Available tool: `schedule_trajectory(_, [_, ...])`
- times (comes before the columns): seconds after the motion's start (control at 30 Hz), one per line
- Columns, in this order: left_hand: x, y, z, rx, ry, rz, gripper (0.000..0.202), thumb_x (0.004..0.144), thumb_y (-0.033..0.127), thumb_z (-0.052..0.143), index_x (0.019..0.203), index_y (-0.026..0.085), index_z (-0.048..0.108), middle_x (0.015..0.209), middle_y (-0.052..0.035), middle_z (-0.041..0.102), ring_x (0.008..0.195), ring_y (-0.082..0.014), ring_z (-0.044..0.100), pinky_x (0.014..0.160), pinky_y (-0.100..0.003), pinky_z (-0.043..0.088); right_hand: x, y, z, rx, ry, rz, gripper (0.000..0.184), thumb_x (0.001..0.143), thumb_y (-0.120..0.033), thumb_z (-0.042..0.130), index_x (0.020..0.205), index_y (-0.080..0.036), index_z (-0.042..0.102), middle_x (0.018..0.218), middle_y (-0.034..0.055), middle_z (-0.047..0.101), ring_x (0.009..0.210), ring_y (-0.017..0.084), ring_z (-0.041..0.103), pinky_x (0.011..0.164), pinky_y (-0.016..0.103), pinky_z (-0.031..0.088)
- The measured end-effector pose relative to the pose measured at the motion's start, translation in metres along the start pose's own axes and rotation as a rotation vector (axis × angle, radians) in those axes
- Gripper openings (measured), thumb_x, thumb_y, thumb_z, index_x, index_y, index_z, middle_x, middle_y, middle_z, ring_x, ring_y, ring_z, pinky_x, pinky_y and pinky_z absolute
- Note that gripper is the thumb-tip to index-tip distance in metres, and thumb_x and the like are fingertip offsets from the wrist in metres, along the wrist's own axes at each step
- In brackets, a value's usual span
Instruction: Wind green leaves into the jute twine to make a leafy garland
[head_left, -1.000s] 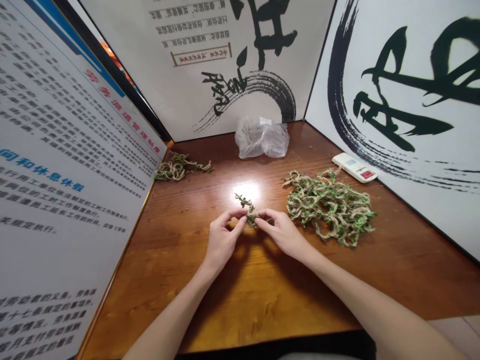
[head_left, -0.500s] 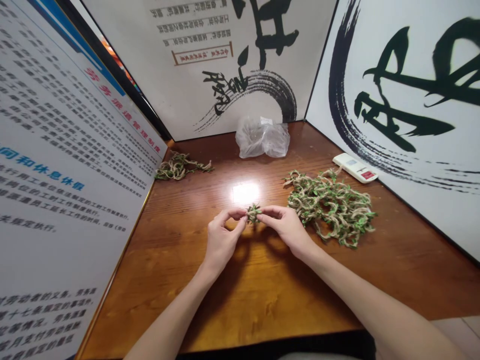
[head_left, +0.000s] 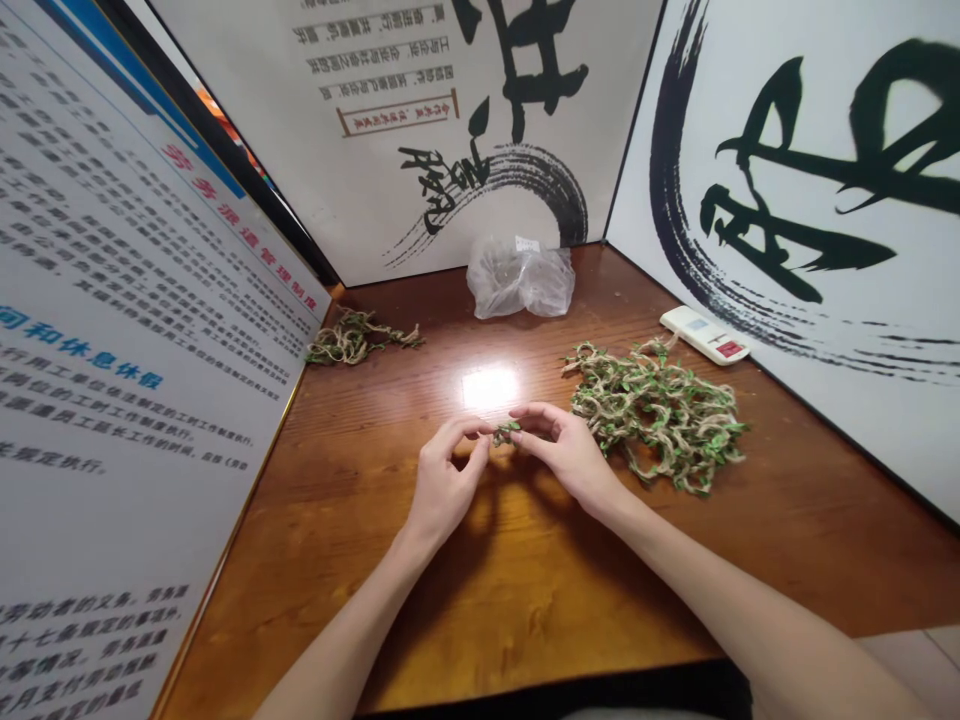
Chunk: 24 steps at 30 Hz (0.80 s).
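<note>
Between my two hands, just above the wooden table, is a small bunch of twine with green leaves. My left hand pinches its left side between thumb and forefinger. On the right side, my right hand grips it with thumb and fingertips. The fingers hide part of the bunch. Close to my right hand lies a large tangled heap of the same leafy twine. A smaller pile of leafy twine rests at the far left.
A crumpled clear plastic bag sits at the back of the table. Behind the heap, a white remote-like device lies by the right panel. Printed panels stand along the left and back.
The twine bunch has turned between my fingertips and looks smaller and flatter. My right fingers have shifted slightly up on it. The whole view has moved a little.
</note>
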<state>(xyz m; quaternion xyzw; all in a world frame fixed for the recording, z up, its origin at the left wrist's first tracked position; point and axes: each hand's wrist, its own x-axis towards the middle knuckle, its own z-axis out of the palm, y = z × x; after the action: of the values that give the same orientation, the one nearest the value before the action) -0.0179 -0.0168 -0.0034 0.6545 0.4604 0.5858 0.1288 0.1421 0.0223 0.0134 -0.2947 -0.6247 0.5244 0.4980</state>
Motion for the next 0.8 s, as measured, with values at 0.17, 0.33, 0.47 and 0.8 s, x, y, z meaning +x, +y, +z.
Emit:
schedule_trajectory(0.17, [-0.002,-0.003,0.006,-0.120,-0.029,-0.206,0.025,0.076,0.037,0.070,0.089,0.015,0.068,0.086,-0.0056,0.069,0.074,-0.0165,0.064,0.071,-0.027,0.050,0.000,0.000,0.000,-0.014,-0.021,-0.043,0.028,0.068,-0.030,0.072,0.091,-0.017,0.061,0.091,0.0055,0.069,0.089,0.017,0.065,0.084,0.031,0.052])
schedule_trajectory(0.33, [-0.005,-0.008,0.009,-0.036,-0.036,-0.057,0.019,0.084,0.034,0.064,0.091,0.019,0.073,0.095,-0.0064,0.071,0.089,-0.0186,0.065,0.079,-0.030,0.049,-0.001,0.001,0.000,-0.068,0.010,-0.063,0.024,0.069,-0.029,0.071,0.088,-0.017,0.064,0.091,0.0061,0.069,0.088,0.018,0.066,0.085,0.032,0.052])
schedule_trajectory(0.47, [-0.007,-0.010,0.007,0.246,0.000,0.178,0.016,0.088,0.031,0.060,0.093,0.023,0.074,0.094,-0.0046,0.072,0.086,-0.0190,0.064,0.079,-0.033,0.044,-0.002,0.001,0.000,-0.198,0.038,-0.066,0.024,0.072,-0.029,0.068,0.090,-0.015,0.070,0.088,0.0080,0.072,0.082,0.019,0.067,0.080,0.033,0.053])
schedule_trajectory(0.8, [-0.008,0.003,0.005,0.691,0.132,0.511,0.017,0.090,0.022,0.058,0.103,0.024,0.069,0.101,-0.0018,0.073,0.082,-0.0193,0.061,0.084,-0.038,0.030,-0.002,0.002,0.002,-0.173,0.155,0.044,0.027,0.070,-0.036,0.066,0.078,-0.012,0.075,0.074,0.0086,0.072,0.062,0.018,0.065,0.063,0.031,0.052])
